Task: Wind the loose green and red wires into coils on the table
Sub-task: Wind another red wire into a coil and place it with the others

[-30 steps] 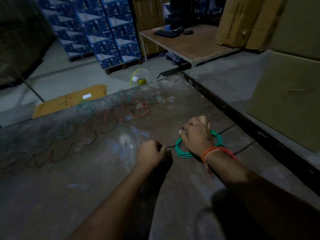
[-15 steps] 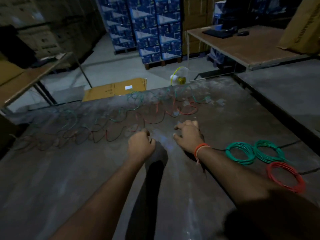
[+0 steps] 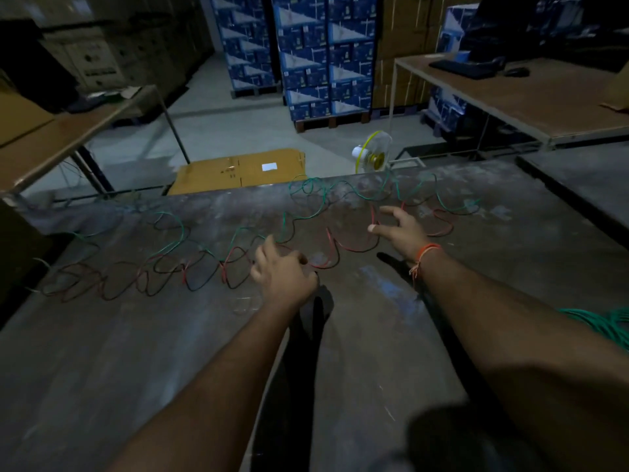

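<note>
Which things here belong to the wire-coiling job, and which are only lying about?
For the job: loose green wire, loose red wire, finished green coil, left hand, right hand, table.

Lying about: cardboard sheet, wire spool, blue boxes, keyboard.

**Dim warehouse view, low light, wide-angle warp**

- Overall level: dark, underexposed; colours muted, blue-grey cast.
- Brightest zone: the concrete floor beyond the tabletop, pale and washed.
- Sheen: faint patchy reflection on the tabletop between the two forearms.
- Shadows: hard black shadows under the left hand and the right hand, falling toward the viewer; lower right corner nearly black.
- Sharpness: soft throughout, grainy in dark areas; left edge smeared.
- Distortion: straight edges bow and lean outward near the frame borders.
- Legibility: the loose wires fade into the dark at far left.
</note>
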`<act>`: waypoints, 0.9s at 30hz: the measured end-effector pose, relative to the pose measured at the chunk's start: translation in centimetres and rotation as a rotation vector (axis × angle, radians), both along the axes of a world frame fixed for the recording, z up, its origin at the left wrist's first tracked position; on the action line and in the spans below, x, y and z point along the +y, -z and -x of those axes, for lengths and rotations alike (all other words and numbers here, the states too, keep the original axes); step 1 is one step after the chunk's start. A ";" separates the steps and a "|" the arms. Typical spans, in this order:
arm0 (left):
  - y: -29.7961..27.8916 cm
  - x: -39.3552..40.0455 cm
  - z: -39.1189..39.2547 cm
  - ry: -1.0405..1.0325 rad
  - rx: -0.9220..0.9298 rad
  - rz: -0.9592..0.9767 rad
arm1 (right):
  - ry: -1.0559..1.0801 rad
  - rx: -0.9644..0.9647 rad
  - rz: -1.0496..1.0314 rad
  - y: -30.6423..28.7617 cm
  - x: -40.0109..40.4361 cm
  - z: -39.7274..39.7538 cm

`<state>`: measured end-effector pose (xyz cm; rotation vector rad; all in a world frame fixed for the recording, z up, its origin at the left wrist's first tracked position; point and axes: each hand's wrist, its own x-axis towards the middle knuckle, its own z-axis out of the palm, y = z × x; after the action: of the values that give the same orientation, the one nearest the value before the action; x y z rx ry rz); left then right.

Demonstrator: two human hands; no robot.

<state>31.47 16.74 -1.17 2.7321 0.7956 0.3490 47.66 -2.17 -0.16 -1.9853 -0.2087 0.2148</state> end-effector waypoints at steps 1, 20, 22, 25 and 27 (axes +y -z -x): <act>0.0 0.7 0.1 -0.052 -0.005 0.019 | -0.025 0.023 -0.057 0.1 0.6 0.3; -0.2 -3.4 15.1 0.013 -0.064 0.278 | -0.042 0.225 -0.182 3.0 -1.6 18.8; -0.5 -5.8 18.3 0.033 -0.066 0.276 | -0.041 0.234 -0.185 3.1 -4.1 21.4; -1.0 -9.6 23.0 0.049 -0.057 0.327 | -0.040 0.226 -0.161 3.2 -7.9 25.5; -1.1 -11.9 25.6 0.074 -0.038 0.374 | -0.046 0.229 -0.137 2.7 -10.2 28.0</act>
<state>5.86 4.80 -0.03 2.3901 0.6702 0.2103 19.71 -12.41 -2.88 -1.8043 -0.1182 0.4436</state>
